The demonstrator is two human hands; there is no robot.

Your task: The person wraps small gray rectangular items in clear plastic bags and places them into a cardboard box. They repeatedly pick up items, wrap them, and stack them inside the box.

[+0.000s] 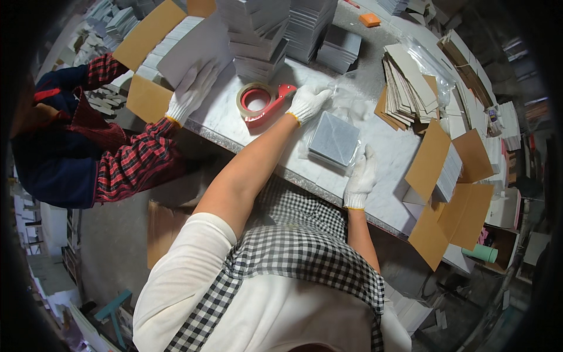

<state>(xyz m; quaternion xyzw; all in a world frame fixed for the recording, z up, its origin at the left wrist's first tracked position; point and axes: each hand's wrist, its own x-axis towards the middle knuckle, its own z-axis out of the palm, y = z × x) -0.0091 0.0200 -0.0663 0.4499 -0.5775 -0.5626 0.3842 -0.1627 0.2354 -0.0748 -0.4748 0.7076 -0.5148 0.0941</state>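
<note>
A stack of square grey stone tiles [334, 138] lies before me inside a clear plastic bag [349, 110]. My left hand [309, 102], in a white knit glove, is curled at the bag's far left part and appears to pinch the film. On the other side, my gloved right hand [361, 178] stretches alongside the stack's right edge, its fingers extended and close to the film. Whether its fingertips touch the bag is hard to tell. Left of my left hand, a red tape dispenser [268, 108] with a roll of tape rests on the white stone tabletop [290, 160].
At left, a co-worker's gloved hand [193, 90] presses a pale sheet by an open carton [151, 44] of tiles. Tall tile stacks [255, 35] rise at the back. Cardboard sheets [407, 86] and another open carton [440, 193] stand at right. An orange block [369, 20] lies farther back.
</note>
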